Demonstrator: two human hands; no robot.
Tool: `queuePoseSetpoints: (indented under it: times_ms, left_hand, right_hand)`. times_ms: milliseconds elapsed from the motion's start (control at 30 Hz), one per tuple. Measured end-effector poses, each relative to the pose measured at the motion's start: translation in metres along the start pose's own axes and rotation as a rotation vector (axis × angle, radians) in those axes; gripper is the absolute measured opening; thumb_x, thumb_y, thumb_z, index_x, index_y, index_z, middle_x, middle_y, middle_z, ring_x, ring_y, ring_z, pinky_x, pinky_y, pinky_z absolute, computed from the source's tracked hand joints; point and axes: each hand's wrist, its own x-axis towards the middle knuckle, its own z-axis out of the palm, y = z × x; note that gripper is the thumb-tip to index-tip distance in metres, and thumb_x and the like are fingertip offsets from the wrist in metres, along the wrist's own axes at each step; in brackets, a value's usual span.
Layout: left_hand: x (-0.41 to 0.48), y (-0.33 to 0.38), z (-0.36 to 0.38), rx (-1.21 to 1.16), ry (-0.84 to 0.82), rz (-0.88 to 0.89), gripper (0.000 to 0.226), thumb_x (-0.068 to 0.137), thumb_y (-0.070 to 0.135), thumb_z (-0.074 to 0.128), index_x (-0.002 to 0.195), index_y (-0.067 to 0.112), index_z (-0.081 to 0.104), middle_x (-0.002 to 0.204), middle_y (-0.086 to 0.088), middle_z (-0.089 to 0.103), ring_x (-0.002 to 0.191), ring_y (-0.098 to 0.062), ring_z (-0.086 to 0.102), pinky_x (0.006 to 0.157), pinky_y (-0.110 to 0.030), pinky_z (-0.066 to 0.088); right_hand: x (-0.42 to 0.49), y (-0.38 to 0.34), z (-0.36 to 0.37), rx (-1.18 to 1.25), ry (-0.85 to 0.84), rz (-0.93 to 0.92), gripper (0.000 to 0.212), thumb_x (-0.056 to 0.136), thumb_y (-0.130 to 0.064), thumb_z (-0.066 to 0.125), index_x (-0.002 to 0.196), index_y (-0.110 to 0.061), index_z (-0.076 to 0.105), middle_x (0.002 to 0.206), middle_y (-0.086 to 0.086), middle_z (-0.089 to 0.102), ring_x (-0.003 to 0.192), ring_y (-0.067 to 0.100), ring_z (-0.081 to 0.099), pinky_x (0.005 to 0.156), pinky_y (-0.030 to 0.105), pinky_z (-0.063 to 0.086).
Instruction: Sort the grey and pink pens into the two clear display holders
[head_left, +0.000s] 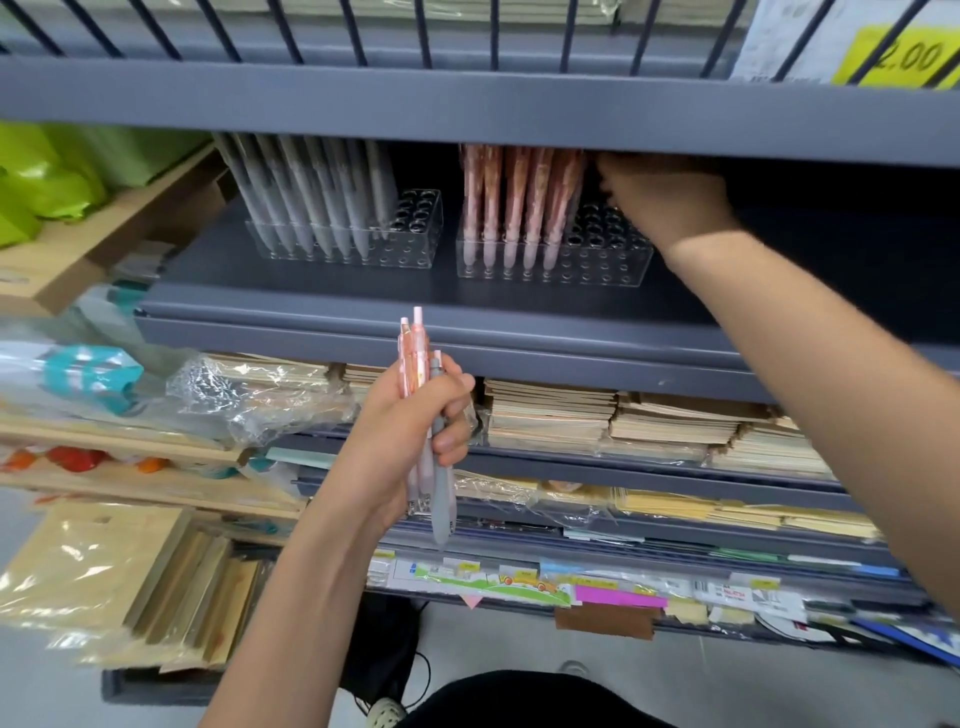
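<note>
Pink and grey plastic filled the nearest hand. The left hand (400, 436) gripped a small bunch upright in front of the shelving, its fingers curled round several pink pens (414, 353) and one grey pen (441, 514), whose lower end hung below the fist. Behind it, stacks of kraft notebooks (550, 410) lay on a lower shelf. One level up, on the grey metal shelf (363, 306), two clear display holders stood side by side, near each other but apart. The left holder (415, 249) carried a row of grey pens (306, 202), with open holes at its right end. The right holder (608, 260) carried a row of pink pens (519, 197) in its left part. The right hand (670, 202) reached in just beside the tops of that row, under the shelf above. Blur and shadow hid its fingers, so whether it held anything could not be told. Farthest up, a yellow price tag (904, 57) hung at the top right.
</note>
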Motion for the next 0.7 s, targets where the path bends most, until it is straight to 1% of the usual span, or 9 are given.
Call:
queuePoseSetpoints:
  times_ms: [67,100,167,200,267,367,433,533,700]
  left_hand:
    - [-0.002,0.002,-0.006,0.015,-0.013,-0.012,0.024,0.097,0.003,0.055,0.078,0.015,0.047,0.062,0.001,0.043,0.045,-0.010,0.037,0.043,-0.021,0.032]
    - [-0.004,0.002,-0.008,0.022,-0.018,-0.020,0.024,0.097,0.002,0.055,0.078,0.015,0.047,0.062,0.002,0.043,0.045,-0.010,0.037,0.042,-0.021,0.032]
    - [-0.006,0.003,-0.012,0.035,-0.021,-0.039,0.022,0.096,0.000,0.054,0.080,0.014,0.046,0.061,0.003,0.045,0.044,-0.010,0.037,0.042,-0.021,0.032]
    - [-0.007,0.004,-0.014,0.039,-0.020,-0.051,0.022,0.095,-0.002,0.053,0.082,0.014,0.047,0.061,0.003,0.047,0.044,-0.010,0.036,0.042,-0.022,0.031]
    - [-0.009,0.005,-0.019,0.054,-0.022,-0.065,0.020,0.093,-0.003,0.053,0.083,0.014,0.048,0.062,0.002,0.047,0.044,-0.011,0.036,0.042,-0.023,0.030]
    - [-0.014,0.007,-0.030,0.100,-0.048,-0.065,0.019,0.092,0.001,0.058,0.083,0.014,0.047,0.063,-0.002,0.041,0.045,-0.013,0.034,0.042,-0.023,0.031]
    - [-0.017,0.009,-0.039,0.111,-0.050,-0.066,0.020,0.092,0.002,0.060,0.084,0.013,0.047,0.062,-0.002,0.039,0.044,-0.013,0.034,0.042,-0.024,0.031]
    - [-0.019,0.011,-0.053,0.110,-0.064,-0.060,0.021,0.087,0.008,0.067,0.080,0.015,0.049,0.062,-0.001,0.040,0.044,-0.013,0.035,0.042,-0.024,0.031]
    - [-0.025,0.013,-0.069,0.109,-0.140,-0.050,0.021,0.082,0.024,0.078,0.080,0.020,0.058,0.059,0.003,0.044,0.044,-0.012,0.038,0.042,-0.022,0.036]
  right_hand:
    - [-0.012,-0.006,0.005,0.207,0.174,0.051,0.015,0.095,-0.025,0.051,0.106,-0.024,0.062,0.115,-0.002,0.067,0.106,0.014,0.061,0.096,0.024,0.043]
    - [-0.022,-0.008,0.007,0.285,0.214,0.023,0.011,0.091,-0.021,0.055,0.096,-0.026,0.063,0.101,-0.005,0.069,0.090,0.007,0.064,0.086,0.023,0.048]
    - [-0.048,-0.016,0.013,0.341,0.047,-0.031,0.015,0.085,-0.017,0.058,0.078,-0.027,0.066,0.072,-0.009,0.069,0.055,0.000,0.055,0.055,0.019,0.046]
    - [-0.061,-0.020,0.018,0.341,-0.096,-0.048,0.014,0.084,-0.019,0.062,0.075,-0.027,0.069,0.065,-0.008,0.069,0.047,0.000,0.050,0.048,0.017,0.042]
    - [-0.083,-0.034,0.030,0.323,-0.323,-0.110,0.011,0.085,-0.031,0.068,0.077,-0.025,0.073,0.067,-0.007,0.071,0.046,0.001,0.048,0.049,0.017,0.042]
    - [-0.102,-0.056,0.050,0.323,-0.484,-0.182,0.019,0.084,-0.040,0.072,0.080,-0.022,0.074,0.069,-0.003,0.071,0.050,-0.002,0.051,0.052,0.014,0.042]
    - [-0.109,-0.068,0.061,0.304,-0.519,-0.171,0.021,0.080,-0.041,0.075,0.080,-0.020,0.073,0.070,0.000,0.071,0.054,0.001,0.054,0.056,0.021,0.046]
    - [-0.118,-0.081,0.073,0.275,-0.525,-0.127,0.019,0.076,-0.030,0.082,0.080,-0.014,0.072,0.071,0.002,0.072,0.061,0.007,0.061,0.066,0.033,0.053]
    - [-0.129,-0.086,0.078,0.393,-0.544,-0.076,0.016,0.080,-0.016,0.079,0.086,-0.004,0.070,0.070,0.008,0.072,0.059,0.011,0.065,0.060,0.023,0.054]
